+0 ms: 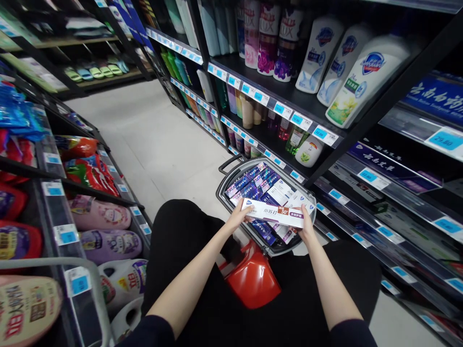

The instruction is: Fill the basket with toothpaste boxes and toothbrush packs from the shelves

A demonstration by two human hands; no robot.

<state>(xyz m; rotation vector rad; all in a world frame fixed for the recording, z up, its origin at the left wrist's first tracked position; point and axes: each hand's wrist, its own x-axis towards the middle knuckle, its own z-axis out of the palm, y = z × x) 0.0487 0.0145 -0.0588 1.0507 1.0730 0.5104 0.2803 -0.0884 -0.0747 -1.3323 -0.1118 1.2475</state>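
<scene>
A long white toothpaste box [273,213] with a brown "50%" patch is held level between my two hands. My left hand [239,215] grips its left end, thumb on the front face. Around the right end my right hand [306,225] is closed. Just beneath the box stands a grey shopping basket [221,185], filled with several dark blue and white boxes [258,180]. The held box hides part of the basket's contents.
On the right, shelves hold white body wash bottles [369,79] and toothpaste boxes [394,164]. Detergent bottles [110,246] lie on the left shelf. A red plastic object [253,279] sits between my knees. Pale floor [144,140] runs down the aisle.
</scene>
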